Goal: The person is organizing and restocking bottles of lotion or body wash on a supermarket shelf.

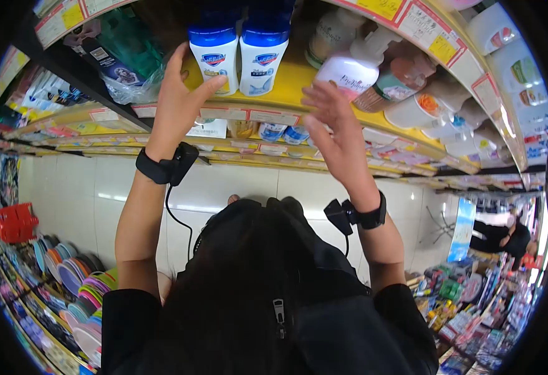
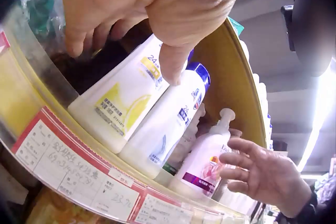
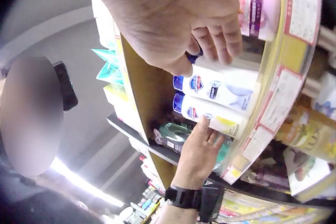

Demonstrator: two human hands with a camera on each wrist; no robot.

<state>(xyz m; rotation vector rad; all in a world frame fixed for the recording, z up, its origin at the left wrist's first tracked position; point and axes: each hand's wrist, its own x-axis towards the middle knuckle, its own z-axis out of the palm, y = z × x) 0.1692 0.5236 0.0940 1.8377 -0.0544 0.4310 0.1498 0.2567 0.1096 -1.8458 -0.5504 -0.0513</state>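
Observation:
Two white body-wash bottles with blue caps stand side by side at the front of the shelf, one with a yellow label (image 1: pixel 210 57) and one with a blue label (image 1: pixel 265 67). My left hand (image 1: pixel 180 103) is at the yellow-label bottle, its thumb across the label and its fingers spread beside the bottle, not wrapped round it. Farther right, a pink pump bottle (image 2: pixel 203 162) stands on the same shelf. In front of it my right hand (image 1: pixel 338 128) hovers with loosely bent fingers, holding nothing.
A green bottle in plastic wrap (image 1: pixel 133 47) is left of the body-wash bottles, past a dark divider. More pump bottles (image 1: pixel 405 78) line the shelf at right. Price tags (image 1: pixel 274 117) run along the shelf edge. Behind stand a red basket (image 1: pixel 16 222) and another person (image 1: pixel 505 239).

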